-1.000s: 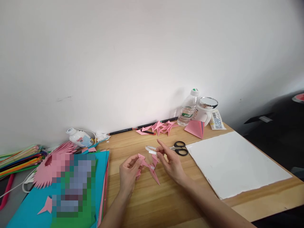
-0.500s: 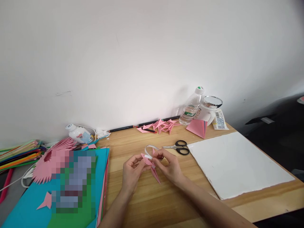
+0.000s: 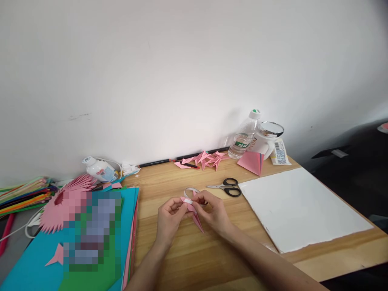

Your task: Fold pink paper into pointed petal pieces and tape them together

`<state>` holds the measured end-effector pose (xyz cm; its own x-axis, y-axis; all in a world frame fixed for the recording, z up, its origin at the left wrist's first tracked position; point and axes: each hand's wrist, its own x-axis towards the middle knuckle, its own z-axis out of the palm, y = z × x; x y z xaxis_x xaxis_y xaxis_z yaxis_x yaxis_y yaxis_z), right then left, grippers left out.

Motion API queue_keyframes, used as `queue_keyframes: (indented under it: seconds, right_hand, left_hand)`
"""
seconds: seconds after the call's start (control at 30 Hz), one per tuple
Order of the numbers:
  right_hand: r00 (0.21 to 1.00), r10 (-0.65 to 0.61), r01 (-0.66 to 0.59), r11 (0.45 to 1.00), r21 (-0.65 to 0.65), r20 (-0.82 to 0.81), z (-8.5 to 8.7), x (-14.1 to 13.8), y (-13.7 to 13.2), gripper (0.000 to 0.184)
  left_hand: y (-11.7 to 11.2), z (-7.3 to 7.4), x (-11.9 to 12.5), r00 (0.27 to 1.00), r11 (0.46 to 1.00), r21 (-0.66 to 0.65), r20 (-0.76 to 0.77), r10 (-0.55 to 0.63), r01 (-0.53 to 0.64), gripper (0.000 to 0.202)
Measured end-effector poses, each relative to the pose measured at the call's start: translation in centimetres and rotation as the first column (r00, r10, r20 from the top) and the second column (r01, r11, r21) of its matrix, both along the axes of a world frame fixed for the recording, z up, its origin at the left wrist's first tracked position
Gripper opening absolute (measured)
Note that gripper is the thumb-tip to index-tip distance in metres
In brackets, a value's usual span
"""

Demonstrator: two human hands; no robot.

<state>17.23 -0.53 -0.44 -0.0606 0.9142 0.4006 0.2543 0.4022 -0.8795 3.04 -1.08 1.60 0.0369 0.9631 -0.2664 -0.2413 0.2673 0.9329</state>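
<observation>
Over the wooden table, my left hand (image 3: 168, 218) is closed on a pink folded-paper piece (image 3: 198, 223), thumb and fingers pinching its upper end. Its pointed tail hangs down between my hands. A short white strip of tape (image 3: 188, 201) lies across the top of the paper. From there the strip leads to a thin white tape roll (image 3: 190, 189), partly hidden behind my right fingers. My right hand (image 3: 214, 211) is closed in a pinch at the tape, touching the paper's right side. Black-handled scissors (image 3: 227, 187) lie just beyond my right hand.
Pink folded pieces (image 3: 209, 160) and pens (image 3: 154, 163) line the wall. A water bottle (image 3: 244, 135), a white mug (image 3: 266, 147) and a pink paper stack (image 3: 251, 162) stand back right. A white board (image 3: 303, 210) lies right; blue sheets (image 3: 33, 266) and a pink paper ring (image 3: 50, 218) lie left.
The tape has come down flatter onto the pink paper, and the roll's loop sits lower behind my right fingers. My right hand has shifted slightly left; the view has moved a little.
</observation>
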Motion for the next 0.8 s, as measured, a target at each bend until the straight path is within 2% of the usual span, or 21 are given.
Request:
queue_keyframes:
  seconds: [0.33, 0.6, 0.8]
  right_hand:
    - [0.997, -0.03, 0.023, 0.993, -0.115, -0.065, -0.49, -0.24, 0.05, 0.014]
    - [0.999, -0.01, 0.006, 0.997, -0.072, -0.05, -0.11, -0.09, 0.14, 0.012]
    - [0.998, -0.009, 0.003, 0.995, -0.095, -0.061, 0.13, -0.04, 0.07, 0.01]
  left_hand:
    - [-0.15, 0.08, 0.29, 1.0, 1.0, -0.013, -0.015, -0.002, 0.002, 0.021]
    - [-0.17, 0.16, 0.28, 1.0, 1.0, -0.013, 0.009, -0.018, 0.018, 0.021]
    - [-0.16, 0.5, 0.32, 1.0, 1.0, -0.02, -0.008, -0.02, 0.02, 0.022]
